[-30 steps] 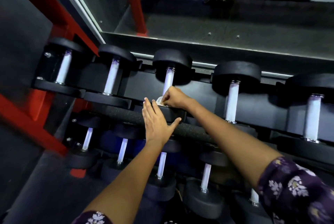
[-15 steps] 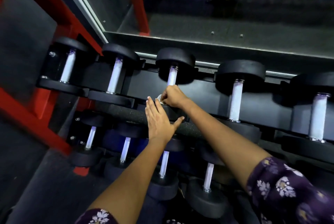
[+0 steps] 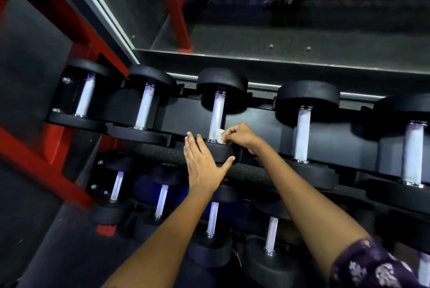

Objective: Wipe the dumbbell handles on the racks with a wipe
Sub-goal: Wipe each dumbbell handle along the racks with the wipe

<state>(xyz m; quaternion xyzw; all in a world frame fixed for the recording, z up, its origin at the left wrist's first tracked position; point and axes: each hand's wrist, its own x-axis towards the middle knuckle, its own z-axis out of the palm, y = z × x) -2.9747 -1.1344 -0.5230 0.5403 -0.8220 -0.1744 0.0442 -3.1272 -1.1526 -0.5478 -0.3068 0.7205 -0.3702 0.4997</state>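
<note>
Your right hand (image 3: pixel 239 135) reaches forward to the third dumbbell from the left on the upper rack. Its fingers are curled, pinching a small white wipe (image 3: pixel 220 136) against the lower end of that dumbbell's pale, textured handle (image 3: pixel 216 116), just above the near black head (image 3: pixel 218 151). Your right forearm runs back toward the lower right, ending in a dark purple floral sleeve (image 3: pixel 377 266).

Your left hand (image 3: pixel 201 165) lies flat with fingers straight and together, thumb spread out to the right. Its fingers rest against the left side of the same near head, and the thumb tip touches that head's lower edge. This hand holds nothing.

The upper rack (image 3: pixel 256 115) carries five dumbbells in a row, handles pointing away from you, each with black round heads. A speckled black padded bar (image 3: pixel 249 175) runs across below the heads, passing under your left palm. Beneath it, a lower row of smaller dumbbells (image 3: pixel 213 220) sits in shadow, partly covered by both forearms. A red frame (image 3: pixel 41 164) stands at the left. Behind the upper row, a mirror (image 3: pixel 256 31) runs along the wall.

The wipe is mostly hidden by your fingers, so its full shape is unclear. The far-right dumbbell is cut off at the edge, and the objects along the top are too dark to identify.
</note>
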